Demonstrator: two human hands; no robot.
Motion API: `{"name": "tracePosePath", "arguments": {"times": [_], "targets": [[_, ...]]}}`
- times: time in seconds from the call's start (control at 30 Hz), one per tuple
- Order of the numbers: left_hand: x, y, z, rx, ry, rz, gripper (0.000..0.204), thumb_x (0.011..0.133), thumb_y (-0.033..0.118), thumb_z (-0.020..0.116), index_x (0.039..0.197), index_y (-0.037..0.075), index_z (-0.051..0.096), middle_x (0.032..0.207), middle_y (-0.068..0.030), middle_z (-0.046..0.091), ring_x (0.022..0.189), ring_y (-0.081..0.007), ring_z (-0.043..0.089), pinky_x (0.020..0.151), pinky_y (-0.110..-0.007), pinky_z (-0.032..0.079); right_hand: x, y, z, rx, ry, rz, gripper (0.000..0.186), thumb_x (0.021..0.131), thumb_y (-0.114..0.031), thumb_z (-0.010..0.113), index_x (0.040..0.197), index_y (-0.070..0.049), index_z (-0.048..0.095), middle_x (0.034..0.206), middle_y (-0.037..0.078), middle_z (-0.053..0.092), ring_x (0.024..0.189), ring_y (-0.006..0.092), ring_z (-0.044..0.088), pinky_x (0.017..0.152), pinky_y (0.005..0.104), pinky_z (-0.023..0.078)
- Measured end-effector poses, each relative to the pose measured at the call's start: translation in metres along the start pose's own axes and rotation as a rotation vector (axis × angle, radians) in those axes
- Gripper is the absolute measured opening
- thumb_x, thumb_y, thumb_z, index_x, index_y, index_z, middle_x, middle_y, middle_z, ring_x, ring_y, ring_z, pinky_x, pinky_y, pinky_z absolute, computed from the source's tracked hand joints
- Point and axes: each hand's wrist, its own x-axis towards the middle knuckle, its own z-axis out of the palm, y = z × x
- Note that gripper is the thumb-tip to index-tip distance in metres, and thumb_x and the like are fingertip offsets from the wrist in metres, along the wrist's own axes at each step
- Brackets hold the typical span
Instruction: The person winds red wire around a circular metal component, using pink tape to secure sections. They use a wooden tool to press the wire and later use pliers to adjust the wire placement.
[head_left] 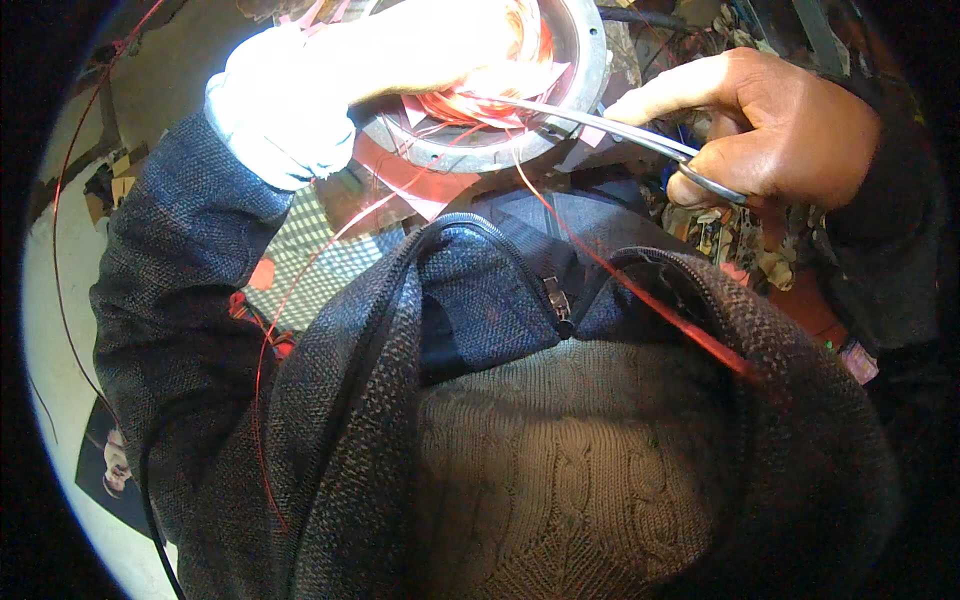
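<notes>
My right hand (775, 125) grips a pair of long, slim metal scissors (640, 135) by the handles, the index finger stretched along them. Their tips reach left into a bundle of red copper wire (470, 108) inside a round grey metal motor housing (590, 60). Over the same bundle, from the left, lies my left hand (420, 50), washed out by bright light. Its fingers cannot be made out. Pinkish insulation paper (430, 205) sticks out at the housing's near edge. Loose red wires (560, 220) trail from the coil towards me.
Small scraps and debris (770, 265) litter the right side. A checked cloth (320, 260) lies below the housing at left, with red thread-like bits (275, 340) near it. A thin red wire (62, 200) and a dark cable (150, 510) run along the left.
</notes>
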Motion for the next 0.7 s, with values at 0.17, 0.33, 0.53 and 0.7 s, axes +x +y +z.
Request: {"name": "tracePosePath", "arguments": {"times": [0.17,0.33,0.53,0.7], "targets": [[-0.003,-0.006,-0.005,-0.051,-0.044,0.061,0.026,0.101,0.014,0.063,0.122,0.001,0.072,0.110,-0.0148,0.075,0.091,-0.0222,0.073,0.080,-0.033,0.060,0.015,-0.005,0.008,0.047,0.011,-0.130,0.052,0.088,-0.011,0.068,0.140,-0.002,0.065,0.086,0.009,0.076,0.056,0.0085,0.063,0.047,0.0244,0.050],[-0.002,-0.012,-0.011,-0.139,-0.110,0.140,0.026,0.101,0.014,0.063,0.121,0.001,0.072,0.109,-0.0147,0.075,0.091,-0.0221,0.073,0.079,-0.033,0.060,0.017,0.004,-0.001,0.027,0.010,-0.091,0.049,0.087,-0.012,0.072,0.135,-0.002,0.069,0.089,0.011,0.077,0.055,0.0114,0.065,0.047,0.0253,0.050],[0.000,-0.020,-0.016,-0.277,-0.233,0.269,0.026,0.101,0.014,0.063,0.121,0.001,0.073,0.109,-0.0146,0.076,0.090,-0.0220,0.073,0.079,-0.033,0.060,0.008,-0.010,-0.014,-0.222,-0.031,-0.068,0.051,0.089,-0.020,0.072,0.137,-0.004,0.068,0.094,0.011,0.073,0.069,0.0144,0.062,0.061,0.0292,0.050],[0.007,-0.032,-0.020,-0.420,-0.345,0.384,0.025,0.101,0.014,0.062,0.120,0.001,0.073,0.108,-0.0146,0.076,0.089,-0.0219,0.074,0.078,-0.033,0.060,0.014,-0.011,-0.018,-0.172,-0.114,-0.009,0.053,0.097,-0.043,0.073,0.138,-0.010,0.068,0.087,0.009,0.072,0.077,0.0166,0.067,0.072,0.0339,0.055]]}}
